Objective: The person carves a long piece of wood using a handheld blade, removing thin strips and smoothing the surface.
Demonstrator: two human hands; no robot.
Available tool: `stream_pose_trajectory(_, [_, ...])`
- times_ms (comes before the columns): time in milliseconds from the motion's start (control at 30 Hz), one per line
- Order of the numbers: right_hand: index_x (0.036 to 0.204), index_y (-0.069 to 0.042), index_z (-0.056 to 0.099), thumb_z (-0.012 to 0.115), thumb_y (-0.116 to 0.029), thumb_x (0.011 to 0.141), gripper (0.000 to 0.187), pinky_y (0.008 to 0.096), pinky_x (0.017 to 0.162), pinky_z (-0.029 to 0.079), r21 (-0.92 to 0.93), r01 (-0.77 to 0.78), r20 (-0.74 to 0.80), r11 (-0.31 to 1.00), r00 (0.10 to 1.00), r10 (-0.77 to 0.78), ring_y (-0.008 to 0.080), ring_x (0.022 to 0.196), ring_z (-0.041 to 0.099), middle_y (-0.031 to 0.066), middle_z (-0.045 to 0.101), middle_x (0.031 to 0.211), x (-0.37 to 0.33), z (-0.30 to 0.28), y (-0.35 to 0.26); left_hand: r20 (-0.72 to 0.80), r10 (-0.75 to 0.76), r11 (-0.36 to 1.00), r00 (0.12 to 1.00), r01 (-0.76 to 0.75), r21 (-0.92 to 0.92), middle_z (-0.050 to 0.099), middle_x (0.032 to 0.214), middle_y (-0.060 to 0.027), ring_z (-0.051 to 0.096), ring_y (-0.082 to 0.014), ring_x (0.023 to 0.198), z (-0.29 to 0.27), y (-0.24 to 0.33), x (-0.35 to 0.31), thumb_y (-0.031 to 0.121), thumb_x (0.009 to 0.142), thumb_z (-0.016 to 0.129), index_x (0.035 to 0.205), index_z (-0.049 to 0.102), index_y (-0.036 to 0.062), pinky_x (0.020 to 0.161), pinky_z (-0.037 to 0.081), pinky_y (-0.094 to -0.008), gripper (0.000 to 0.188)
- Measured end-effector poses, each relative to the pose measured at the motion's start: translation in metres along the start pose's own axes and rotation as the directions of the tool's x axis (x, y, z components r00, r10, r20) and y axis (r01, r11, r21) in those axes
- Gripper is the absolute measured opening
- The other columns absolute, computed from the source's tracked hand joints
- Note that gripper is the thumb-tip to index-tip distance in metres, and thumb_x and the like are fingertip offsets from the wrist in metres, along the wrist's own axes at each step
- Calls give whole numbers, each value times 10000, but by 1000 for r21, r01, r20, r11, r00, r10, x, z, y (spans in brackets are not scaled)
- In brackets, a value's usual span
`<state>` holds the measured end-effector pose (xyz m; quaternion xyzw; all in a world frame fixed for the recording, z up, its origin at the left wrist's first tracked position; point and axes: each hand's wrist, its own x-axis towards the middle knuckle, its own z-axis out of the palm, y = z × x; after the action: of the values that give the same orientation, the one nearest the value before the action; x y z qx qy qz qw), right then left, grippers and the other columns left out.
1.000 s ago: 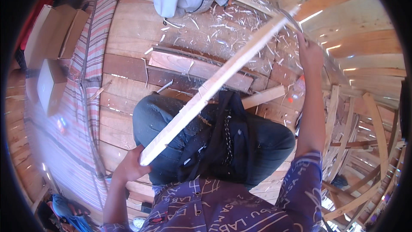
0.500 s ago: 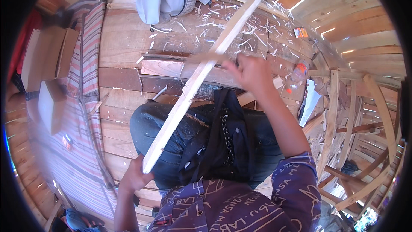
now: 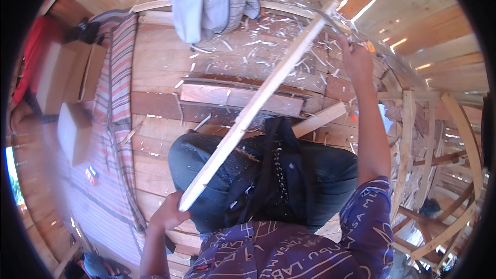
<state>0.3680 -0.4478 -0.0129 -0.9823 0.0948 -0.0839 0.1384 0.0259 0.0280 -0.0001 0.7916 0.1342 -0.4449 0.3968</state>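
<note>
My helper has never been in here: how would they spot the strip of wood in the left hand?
Find the seated person's dark trousers on the plank floor. A long pale strip slants above them, near end in the left hand, far end by the right hand. Unlike the pinkish board lying beyond the trousers, it is held up and looks longer.

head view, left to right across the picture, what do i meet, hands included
White box, left hand, long wooden strip, right hand, curved wooden piece.
</note>
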Motion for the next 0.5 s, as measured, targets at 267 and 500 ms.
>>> stream_pose_trajectory(267, [658, -21, 610, 571, -645, 848, 653, 442, 537, 489, 296, 322, 150, 899, 914, -377, 359, 561, 624, 164, 565, 532, -102, 17, -60, -94, 32, 994, 995, -41, -102, 634, 755, -174, 600, -207, 694, 10, 4, -7, 111, 632, 635, 1004, 579, -89, 674, 488, -353, 426])
stream_pose_trajectory(500, [651, -55, 598, 608, -641, 821, 610, 418, 492, 489, 71, 566, 64, 821, 819, -570, 328, 523, 615, 120, 574, 528, -60, 60, -61, -159, 0, 994, 987, -17, -109, 591, 707, -207, 579, -247, 655, 18, 22, -13, 116, 654, 602, 960, 547, -101, 641, 479, -376, 379])
